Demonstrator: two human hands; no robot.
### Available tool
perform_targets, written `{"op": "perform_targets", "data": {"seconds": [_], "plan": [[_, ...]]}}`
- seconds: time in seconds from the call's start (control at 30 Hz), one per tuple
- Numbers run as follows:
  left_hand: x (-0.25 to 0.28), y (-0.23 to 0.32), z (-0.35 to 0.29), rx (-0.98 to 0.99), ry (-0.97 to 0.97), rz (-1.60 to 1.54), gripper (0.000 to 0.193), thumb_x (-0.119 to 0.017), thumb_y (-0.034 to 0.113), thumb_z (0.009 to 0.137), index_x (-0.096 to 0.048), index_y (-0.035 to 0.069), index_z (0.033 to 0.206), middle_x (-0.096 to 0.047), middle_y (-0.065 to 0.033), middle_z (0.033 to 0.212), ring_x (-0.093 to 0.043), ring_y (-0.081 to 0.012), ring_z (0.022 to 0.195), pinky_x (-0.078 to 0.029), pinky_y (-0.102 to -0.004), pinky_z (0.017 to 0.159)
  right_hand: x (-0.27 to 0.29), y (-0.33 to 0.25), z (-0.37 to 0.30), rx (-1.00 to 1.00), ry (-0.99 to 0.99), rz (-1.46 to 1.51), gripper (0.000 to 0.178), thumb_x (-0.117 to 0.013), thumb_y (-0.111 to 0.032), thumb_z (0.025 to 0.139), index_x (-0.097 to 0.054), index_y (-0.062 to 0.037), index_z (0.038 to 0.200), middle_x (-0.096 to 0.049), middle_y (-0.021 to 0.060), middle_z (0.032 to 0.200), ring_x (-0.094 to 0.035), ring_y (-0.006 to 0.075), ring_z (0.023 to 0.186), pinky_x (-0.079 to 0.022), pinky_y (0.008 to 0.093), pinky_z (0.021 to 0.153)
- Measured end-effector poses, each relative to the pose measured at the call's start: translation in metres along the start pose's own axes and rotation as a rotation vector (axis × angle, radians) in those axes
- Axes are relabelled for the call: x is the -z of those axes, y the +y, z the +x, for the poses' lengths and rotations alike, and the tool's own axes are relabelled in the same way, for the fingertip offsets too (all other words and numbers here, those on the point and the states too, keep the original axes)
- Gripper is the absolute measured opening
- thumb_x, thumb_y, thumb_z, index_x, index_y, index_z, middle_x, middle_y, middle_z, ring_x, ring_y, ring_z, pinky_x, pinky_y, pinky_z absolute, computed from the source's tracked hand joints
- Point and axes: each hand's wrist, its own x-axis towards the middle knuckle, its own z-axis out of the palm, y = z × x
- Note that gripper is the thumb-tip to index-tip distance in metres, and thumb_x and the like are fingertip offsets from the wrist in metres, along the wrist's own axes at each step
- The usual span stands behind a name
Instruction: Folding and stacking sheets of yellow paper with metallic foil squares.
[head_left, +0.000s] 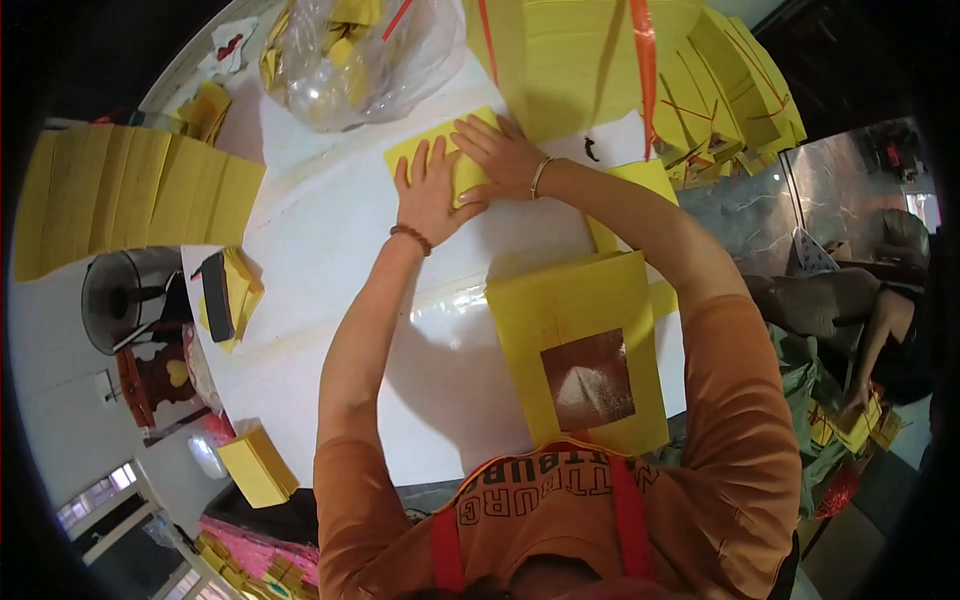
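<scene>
The left hand (429,192), fingers spread wide, and the right hand (505,162), fingers extended closer together and slanting leftward, rest palm-down on a flat yellow paper piece (468,177) lying on the white-covered table (325,215), both arms stretched forward.

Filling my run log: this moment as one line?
left hand: on yellow paper | right hand: on same paper | beyond: clear plastic bag
</scene>
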Motion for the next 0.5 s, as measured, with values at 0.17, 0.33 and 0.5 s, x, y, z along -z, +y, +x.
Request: {"op": "perform_targets", "data": {"seconds": [0.17, 0.33, 0.5], "plan": [[0.008, 0.008, -0.003, 0.075, -0.02, -0.031, 0.085, -0.06, 0.053, 0.072, -0.028, 0.005, 0.134, -0.023, -0.0231, 0.139, -0.018, -0.0363, 0.131, -0.014, -0.0548, 0.102, -0.006, 0.003, -0.001, 0.029, 0.05, 0.001, 0.088, -0.047, -0.062, 0.076, -0.028, 0.0018, 0.134, -0.02, 0.018, 0.142, -0.014, 0.0301, 0.134, -0.014, 0.0494, 0.105], [-0.006, 0.009, 0.002, 0.009, -0.05, 0.314, 0.072, -0.047, 0.052, 0.082, -0.029, 0.005, 0.135, -0.024, -0.0222, 0.139, -0.019, -0.0371, 0.13, -0.016, -0.0539, 0.101, 0.012, 0.007, 0.003, -0.043, -0.154, -0.013, 0.096, -0.05, -0.067, 0.069, -0.026, -0.0024, 0.135, -0.017, 0.0151, 0.144, -0.012, 0.0289, 0.135, -0.008, 0.0508, 0.106], [0.008, 0.015, 0.006, 0.06, -0.226, 0.438, 0.074, -0.045, 0.052, 0.083, -0.025, 0.006, 0.137, -0.023, -0.0206, 0.14, -0.019, -0.0358, 0.13, -0.02, -0.0527, 0.101, 0.097, 0.003, -0.022, 0.185, -0.333, 0.379, 0.073, -0.042, -0.051, 0.087, -0.018, -0.0075, 0.14, -0.016, 0.0123, 0.145, -0.012, 0.0262, 0.135, -0.015, 0.0391, 0.108]]}}
